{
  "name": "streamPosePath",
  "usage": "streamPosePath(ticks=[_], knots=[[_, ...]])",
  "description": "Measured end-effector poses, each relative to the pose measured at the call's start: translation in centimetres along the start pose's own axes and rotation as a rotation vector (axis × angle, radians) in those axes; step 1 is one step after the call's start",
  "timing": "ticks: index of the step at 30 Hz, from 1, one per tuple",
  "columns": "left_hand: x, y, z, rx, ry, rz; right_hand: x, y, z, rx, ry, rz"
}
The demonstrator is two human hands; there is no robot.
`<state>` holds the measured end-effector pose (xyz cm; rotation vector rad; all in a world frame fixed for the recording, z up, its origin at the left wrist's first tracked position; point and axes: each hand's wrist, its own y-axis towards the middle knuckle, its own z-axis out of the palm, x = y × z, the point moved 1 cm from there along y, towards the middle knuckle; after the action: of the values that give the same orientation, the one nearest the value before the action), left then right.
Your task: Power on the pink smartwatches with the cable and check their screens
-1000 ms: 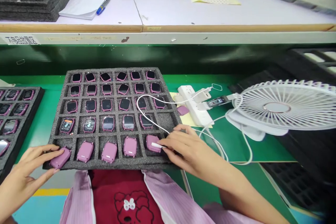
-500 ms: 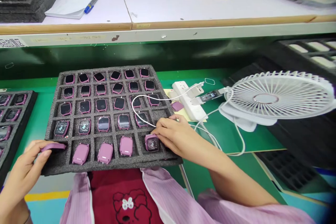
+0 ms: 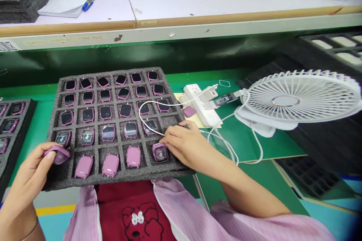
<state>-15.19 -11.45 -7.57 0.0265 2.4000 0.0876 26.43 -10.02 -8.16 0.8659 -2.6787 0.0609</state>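
A dark foam tray (image 3: 113, 175) lies in front of me, its cells filled with pink smartwatch bodies. My left hand (image 3: 31, 173) pinches one pink watch body (image 3: 57, 154), lifted just above the tray's near left corner. Close by the near right cells, my right hand (image 3: 185, 145) pinches the plug end of a white cable (image 3: 147, 102) and touches a face-up watch (image 3: 160, 152) in its cell. Three watches (image 3: 110, 164) in the near row lie face down. The cell behind my right hand is empty.
A white power strip (image 3: 198, 103) with chargers sits to the right of the tray, a white desk fan (image 3: 299, 99) beyond it. A second tray of watches (image 3: 11, 128) lies at the left edge. The raised shelf holds a notepad (image 3: 63, 4) and pen.
My left hand lifted the near-left watch out of its cell and turned it. The near-right watch was turned face up, with my right hand still at it holding the cable end.
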Motion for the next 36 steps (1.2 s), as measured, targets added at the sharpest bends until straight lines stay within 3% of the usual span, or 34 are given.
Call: streamPosePath(ticks=[5,9,14,21,24,26,29,32,36], knots=[[0.6,-0.7,-0.3,0.012,-0.006,0.007,0.1,0.2,0.0,0.003,-0.032,-0.005],[0.6,-1.0,0.0,-0.047,-0.085,-0.059,0.0,0.3,0.1,0.003,-0.061,-0.007],[-0.2,-0.5,0.7,0.02,-0.24,-0.047,0.3,0.1,0.2,-0.02,-0.079,0.007],[0.2,0.5,1.1,0.075,-0.191,-0.014,0.5,0.2,0.2,-0.013,-0.095,0.021],[0.4,0.6,1.2,0.079,-0.188,-0.008,0.7,0.2,-0.2,-0.087,-0.15,0.021],[0.4,0.6,1.3,0.085,-0.208,-0.007,1.3,0.1,-0.6,-0.206,-0.199,0.061],[0.3,0.6,1.4,0.107,-0.269,-0.018,3.2,0.2,-0.7,-0.327,-0.139,0.062],[0.4,0.4,1.6,0.095,-0.335,-0.018,5.4,0.8,0.7,-0.255,-0.027,-0.064],[0.6,0.3,1.7,0.091,-0.328,-0.013,7.0,1.5,2.1,-0.13,-0.135,-0.189]])
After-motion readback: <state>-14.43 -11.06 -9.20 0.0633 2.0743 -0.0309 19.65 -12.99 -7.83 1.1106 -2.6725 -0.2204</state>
